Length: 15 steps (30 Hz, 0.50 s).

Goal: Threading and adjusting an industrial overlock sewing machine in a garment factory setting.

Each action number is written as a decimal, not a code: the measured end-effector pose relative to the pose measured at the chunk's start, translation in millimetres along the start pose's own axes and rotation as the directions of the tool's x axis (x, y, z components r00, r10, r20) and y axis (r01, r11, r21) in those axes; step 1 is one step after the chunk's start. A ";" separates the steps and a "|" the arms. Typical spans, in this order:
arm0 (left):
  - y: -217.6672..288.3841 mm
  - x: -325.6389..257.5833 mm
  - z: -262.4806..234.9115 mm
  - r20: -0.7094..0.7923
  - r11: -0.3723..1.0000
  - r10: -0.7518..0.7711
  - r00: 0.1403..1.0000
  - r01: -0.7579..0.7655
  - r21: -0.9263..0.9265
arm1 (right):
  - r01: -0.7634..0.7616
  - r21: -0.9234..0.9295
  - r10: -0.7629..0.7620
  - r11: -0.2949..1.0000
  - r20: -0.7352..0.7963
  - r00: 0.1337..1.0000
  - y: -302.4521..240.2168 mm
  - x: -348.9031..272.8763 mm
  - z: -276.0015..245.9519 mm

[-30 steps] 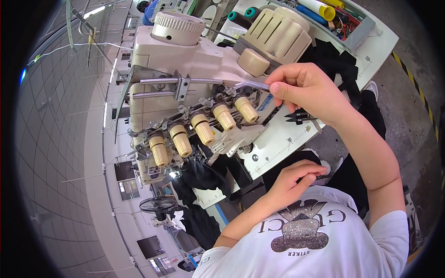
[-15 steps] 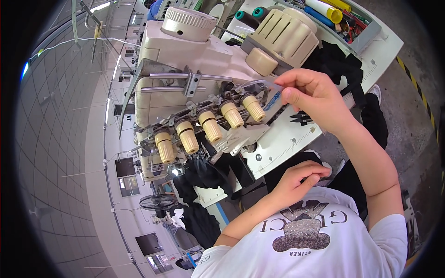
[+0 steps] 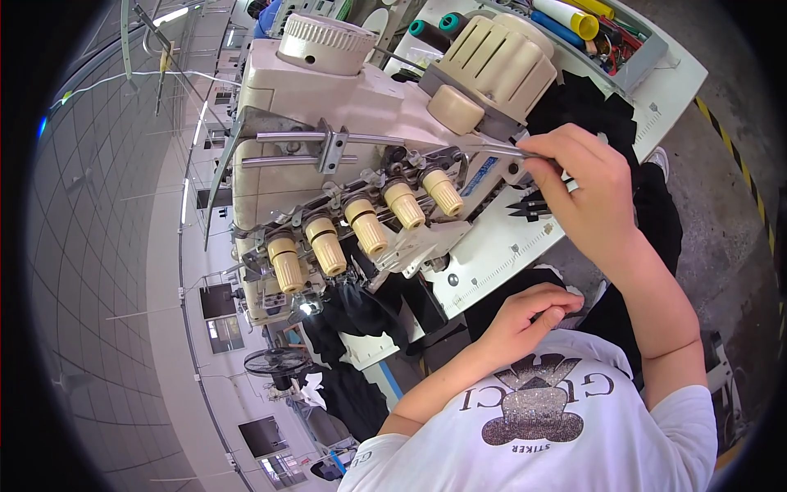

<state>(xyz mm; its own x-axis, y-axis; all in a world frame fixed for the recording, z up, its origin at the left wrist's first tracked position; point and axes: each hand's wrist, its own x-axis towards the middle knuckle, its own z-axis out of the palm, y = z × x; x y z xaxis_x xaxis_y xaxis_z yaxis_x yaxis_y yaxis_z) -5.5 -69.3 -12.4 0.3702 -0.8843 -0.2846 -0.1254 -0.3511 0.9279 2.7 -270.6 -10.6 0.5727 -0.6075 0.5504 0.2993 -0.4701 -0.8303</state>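
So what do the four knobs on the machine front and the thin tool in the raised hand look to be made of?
Knobs: likely moulded plastic, matte cream, with ribbed sides. Thin tool pinched in the right hand: probably steel, given its bright silvery shine; it looks like tweezers.

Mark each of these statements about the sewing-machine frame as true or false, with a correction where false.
1. The right hand pinches slim metal tweezers pointed at the cream industrial sewing machine. True.
2. The left hand grips one of the cream ribbed tension knobs. False: it rests curled low by the white table edge, apart from the knobs.
3. Four tension knobs sit in a row on the machine's front. False: five show.
4. Black fabric hangs beneath the machine. True.
5. The thread cones in the grey tray are all red. False: yellow and blue ones show.
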 end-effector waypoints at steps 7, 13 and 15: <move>-1.9 -1.7 0.2 -0.001 1.000 0.005 1.000 -0.005 0.009 | 0.176 -0.080 -0.180 0.981 -0.042 0.983 -6.5 2.7 12.0; -2.7 -2.2 -0.5 -0.004 1.000 -0.021 1.000 0.021 -0.012 | 0.269 -0.156 -0.277 0.951 -0.034 0.960 -5.8 5.8 18.6; -3.6 -2.6 -0.8 -0.007 1.000 -0.016 1.000 0.015 -0.015 | 0.267 -0.119 -0.274 0.956 -0.052 0.960 -3.9 6.4 20.2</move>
<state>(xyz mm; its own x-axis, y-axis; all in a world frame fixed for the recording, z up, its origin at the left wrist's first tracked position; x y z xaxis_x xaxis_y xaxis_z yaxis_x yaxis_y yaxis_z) -5.3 -65.5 -14.8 0.3785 -0.8766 -0.2973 -0.1056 -0.3599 0.9270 20.6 -259.7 -5.6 0.4283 -0.4875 0.7608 0.3478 -0.6882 -0.6368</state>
